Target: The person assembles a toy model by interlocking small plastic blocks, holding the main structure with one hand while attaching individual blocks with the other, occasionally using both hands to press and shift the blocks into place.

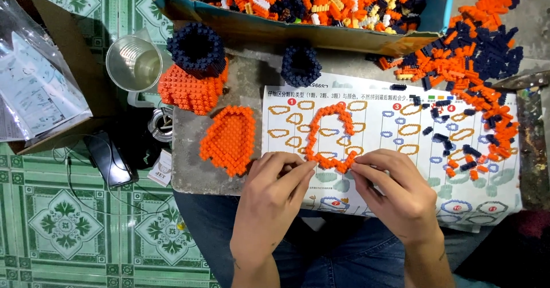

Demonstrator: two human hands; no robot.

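Observation:
An orange ring of small building bricks (321,129) lies on the printed instruction sheet (412,173). My left hand (274,193) pinches the ring's lower left edge with its fingertips. My right hand (395,193) pinches the lower right edge, close beside the left. A flat orange brick plate (229,140) of the same outline lies just left of the sheet. A built piece with an orange base (186,90) and a dark blue top (197,48) stands further left. A small dark blue brick cylinder (301,64) stands above the sheet.
A cardboard box (298,33) full of loose orange, blue and yellow bricks sits at the top. Loose orange and dark blue bricks (470,64) are heaped at the right. On the tiled floor to the left stand a clear plastic cup (133,63), a phone (109,159) and plastic bags (34,87).

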